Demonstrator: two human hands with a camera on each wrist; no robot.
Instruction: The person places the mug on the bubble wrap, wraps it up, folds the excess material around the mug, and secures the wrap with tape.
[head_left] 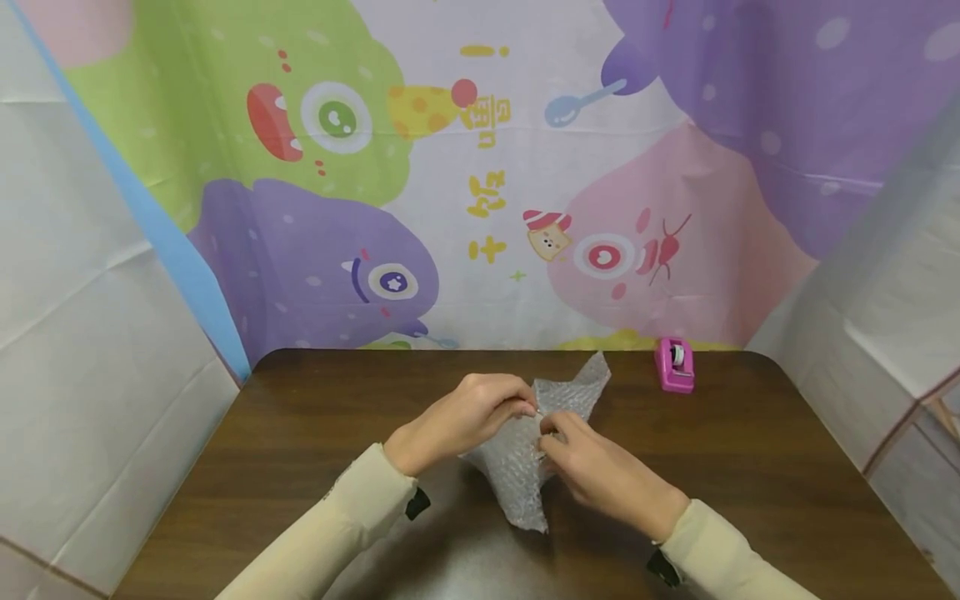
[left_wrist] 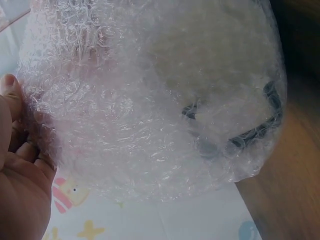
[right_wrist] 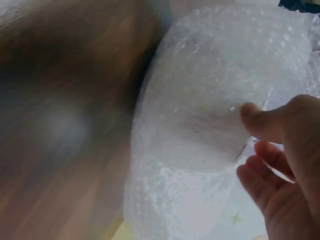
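Note:
A sheet of clear bubble wrap [head_left: 510, 458] stands creased and bent above the table, with one corner pointing up and away. My left hand [head_left: 468, 417] pinches its upper edge between thumb and fingers. Close beside it on the right, my right hand [head_left: 592, 462] grips the same sheet with curled fingers. In the left wrist view the bubble wrap [left_wrist: 130, 125] fills most of the picture, a pale sleeve and dark strap showing through it. The right wrist view has the thumb [right_wrist: 252, 114] lying over the sheet's edge, the fingers on its other side.
A pink tape dispenser [head_left: 677, 367] stands near the back right of the brown wooden table [head_left: 337, 467]. Behind the table hangs a cloth with cartoon monsters [head_left: 450, 317]. Pale panels [head_left: 90, 333] flank both sides.

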